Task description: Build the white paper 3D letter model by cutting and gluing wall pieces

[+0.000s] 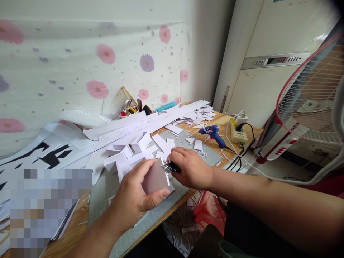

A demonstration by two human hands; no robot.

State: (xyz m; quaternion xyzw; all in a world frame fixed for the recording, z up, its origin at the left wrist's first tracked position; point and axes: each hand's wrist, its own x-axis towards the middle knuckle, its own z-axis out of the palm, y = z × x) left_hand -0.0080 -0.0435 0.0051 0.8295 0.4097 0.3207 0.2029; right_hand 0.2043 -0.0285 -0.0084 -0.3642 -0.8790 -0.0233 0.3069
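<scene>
My left hand [137, 190] grips a folded or joined piece of white foam board [156, 179] by its sides, thumb at the front and fingers behind. My right hand [189, 166] is wrapped around small black-handled pliers [173, 167]. The metal jaws meet the upper right edge of the board; whether they bite into it is too small to tell. Behind my hands, angular white board pieces [141, 142] stand on the grey-green cutting mat [103, 195]. A blue glue gun [215, 135] lies on the right, its nozzle pointing left.
Paper scraps [199, 116] cover the back of the wooden table [236, 125]. Long white strips [161, 120] lie across it. At the right edge are a power strip [238, 134] and cables. A fan [309, 96] stands at the right; a red plastic bag [208, 211] sits below the table.
</scene>
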